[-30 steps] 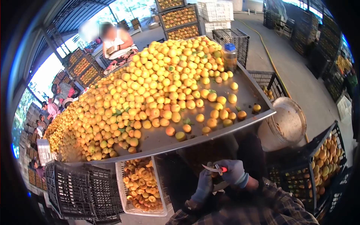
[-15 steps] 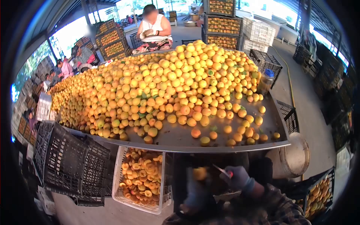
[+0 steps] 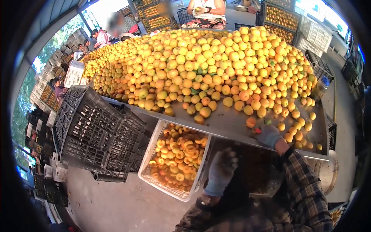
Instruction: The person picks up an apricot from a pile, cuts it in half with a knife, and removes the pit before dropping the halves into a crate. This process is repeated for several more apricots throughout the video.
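**Picking one fruit from the edge of the table**

Head view: The right hand (image 3: pixel 268 135), in a grey glove, is up on the flat shiny metal table (image 3: pixel 228 120). It sits at the near edge, just beside a round orange fruit (image 3: pixel 251 121). A small red bit (image 3: pixel 257 130) shows by the fingers, but it is too small to tell what it is. I cannot tell if the grip of this hand is closed on the fruit or only next to it.

The left hand (image 3: pixel 222 170), also in a grey glove, is low down and blurry. It is near the white plastic crate of cut orange fruit pieces (image 3: pixel 148 154), under the table edge. Its fingers look loose, but I cannot tell if they hold anything.

I think the step is to take one fruit from the loose ones at the edge. To do it well, pick the near fruit, not one from the big heap of yellow and orange fruit (image 3: pixel 216 58), so nothing rolls down. Wrap the fingers softly round it, because ripe fruit can squash. Lift it up over the table's edge, away from the black plastic crates (image 3: pixel 92 131).
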A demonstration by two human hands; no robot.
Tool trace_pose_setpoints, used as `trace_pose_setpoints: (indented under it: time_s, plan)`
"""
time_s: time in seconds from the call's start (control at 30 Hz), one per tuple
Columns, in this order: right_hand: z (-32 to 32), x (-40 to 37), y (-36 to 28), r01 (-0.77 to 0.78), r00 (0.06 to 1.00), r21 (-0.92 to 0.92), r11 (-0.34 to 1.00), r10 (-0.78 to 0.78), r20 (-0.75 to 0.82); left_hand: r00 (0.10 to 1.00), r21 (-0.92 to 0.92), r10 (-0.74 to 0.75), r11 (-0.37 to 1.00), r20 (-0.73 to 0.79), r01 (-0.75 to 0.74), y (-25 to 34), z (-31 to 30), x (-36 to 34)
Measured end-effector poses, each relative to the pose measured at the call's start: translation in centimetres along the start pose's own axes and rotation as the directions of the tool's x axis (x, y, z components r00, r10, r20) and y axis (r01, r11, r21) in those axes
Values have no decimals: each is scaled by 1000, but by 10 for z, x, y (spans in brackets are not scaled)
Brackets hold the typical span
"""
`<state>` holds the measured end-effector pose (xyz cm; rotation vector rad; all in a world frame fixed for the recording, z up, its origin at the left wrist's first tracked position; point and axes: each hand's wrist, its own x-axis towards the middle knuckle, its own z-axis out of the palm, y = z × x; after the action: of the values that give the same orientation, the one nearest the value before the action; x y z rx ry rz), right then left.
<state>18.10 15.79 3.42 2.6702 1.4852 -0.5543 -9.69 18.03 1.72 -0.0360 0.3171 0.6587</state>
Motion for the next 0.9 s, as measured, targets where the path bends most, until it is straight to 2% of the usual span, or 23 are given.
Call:
trace_pose_setpoints:
  time_s: [0.07,0.1,0.13,0.17,0.2,0.23,0.3,0.33,0.37,0.4,0.43,0.47,0.5,0.53,0.57,0.6,0.63,0.67,0.7,0.73,0.8,0.83,0.9]
  plan:
    - [-2,-1,3,-8,1000,3,1000,8,18,993,119,-103,988,62,95,-10,0,10]
    - [-3,-4,6,37,998,131,991,-30,-55,994,216,-102,972,33,92,-16,5,12]
    - [-3,-10,10,88,990,254,963,-57,-129,994,220,-104,971,32,95,-21,10,12]
    - [-9,-25,8,81,991,259,962,-49,-128,997,316,-70,947,21,60,-27,22,10]
    - [-21,-49,3,183,979,403,897,-129,-159,999,409,-41,912,14,32,-35,28,9]
    - [-31,-71,-2,279,958,528,802,-196,-209,998,412,-60,910,15,48,-42,25,11]
    - [-29,-110,-7,299,954,474,828,-277,-119,980,479,-151,875,133,70,-59,21,21]
    - [-22,-122,-8,465,884,530,709,-398,-244,972,485,-186,869,143,95,-68,23,21]
    - [-14,-133,-7,609,791,553,569,-484,-374,968,586,-164,810,188,23,-74,25,18]
    - [-9,-143,-3,580,815,555,597,-436,-382,959,673,-156,738,236,-46,-81,26,13]
    - [-4,-154,2,497,865,734,463,-327,-379,939,779,-108,593,327,-203,-84,26,8]
    - [-1,-167,10,413,906,866,282,-222,-360,932,784,-162,597,325,-170,-89,30,3]
    - [-4,-184,18,404,913,868,288,-177,-367,956,684,-211,729,203,16,-93,35,-2]
    - [-12,-202,24,216,976,974,74,-36,-214,959,543,-271,819,80,187,-99,39,-6]
    - [-16,-215,30,42,998,984,-176,53,-34,953,753,-216,658,211,-17,-106,32,-9]
    - [-3,-221,37,59,996,979,-193,78,-45,946,766,-244,643,212,-6,-113,33,-11]
    - [21,-226,44,144,987,980,-140,98,-131,935,593,-326,784,141,183,-119,36,-12]
    - [38,-235,49,225,969,971,-83,121,-214,903,371,-423,853,82,366,-127,38,-14]
    - [37,-248,46,229,954,973,26,191,-230,887,390,-456,832,77,395,-137,41,-16]
    - [46,-256,50,237,945,971,17,228,-235,881,366,-469,830,53,420,-147,45,-20]
    - [65,-268,55,270,909,959,81,307,-282,866,354,-500,815,26,460,-166,48,-25]
    - [68,-275,53,312,860,929,199,356,-365,848,376,-529,791,25,482,-173,45,-28]
    - [72,-280,60,308,846,939,152,409,-344,824,410,-566,755,13,512,-182,34,-32]
